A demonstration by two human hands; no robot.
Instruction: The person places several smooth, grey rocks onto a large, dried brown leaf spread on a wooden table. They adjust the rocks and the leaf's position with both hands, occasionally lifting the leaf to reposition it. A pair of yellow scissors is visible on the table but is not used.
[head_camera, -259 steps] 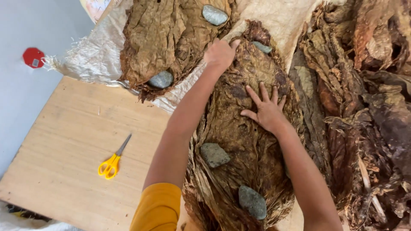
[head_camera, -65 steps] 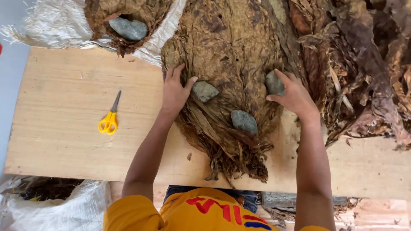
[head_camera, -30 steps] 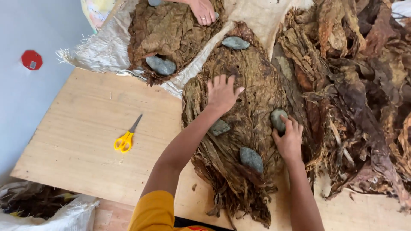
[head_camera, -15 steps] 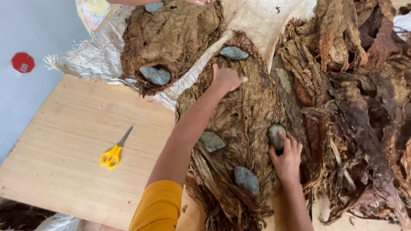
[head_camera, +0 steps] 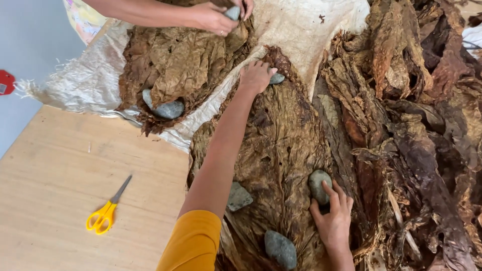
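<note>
L hand (head_camera: 256,76) rests flat, grip released, on far grey stone (head_camera: 276,79) atop leaf pile (head_camera: 281,150) mid-bench (head_camera: 60,170). R hand (head_camera: 334,221) fingers touch near stone (head_camera: 319,184), grip loose, nothing clasped.

Left arm extended far forward, nearly straight, orange sleeve at the upper arm. Left hand (head_camera: 255,76) palm down, fingers curled loosely, not closed in a grip. Right forearm short in view, rising from the lower edge. Right hand (head_camera: 333,222) palm down, 4 fingers spread, fingertips (head_camera: 329,192) pointing forward.
</note>
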